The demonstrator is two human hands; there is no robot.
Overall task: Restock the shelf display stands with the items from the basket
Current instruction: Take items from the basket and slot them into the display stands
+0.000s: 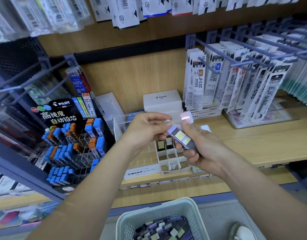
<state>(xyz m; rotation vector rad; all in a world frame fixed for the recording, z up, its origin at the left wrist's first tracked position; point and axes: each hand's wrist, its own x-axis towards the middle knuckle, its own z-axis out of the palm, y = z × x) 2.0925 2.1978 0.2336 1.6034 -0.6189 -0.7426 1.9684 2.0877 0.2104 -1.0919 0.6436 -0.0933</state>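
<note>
Status: both grips busy. right grip [201, 149] is clenched round a small bundle of lead packs [192, 146] (purple/grey, yellow labels). left grip [145, 129] pinches the upper-left end of the top pack [179, 135] w/ thumb + fingertips. My read: it's peeling one pack off the bundle. A pale pink pack end [186, 116] sticks up past the right fingers; can't tell if it's part of the same bundle.

Key geometry: the pack's long axis runs diagonal, upper-left to lower-right in view, lying roughly flat. The white divider stand [175, 171] sits on the shelf [253, 135] directly under/behind both grips, slots open upward. So the pack prob needs tipping upright before it drops in. The left grip has the free end and is nearer the stand's left cols; the right grip hangs over the right cols.

Stand fill: two packs [165, 144] stand upright side by side in the back row. Slots nearer the person look empty.

Basket [132, 226] is below, close to the body, w/ plenty of packs in it, so task is early imo.

Risk: slots are narrow and dividers thin, so a tilted pack may catch an edge.
</note>
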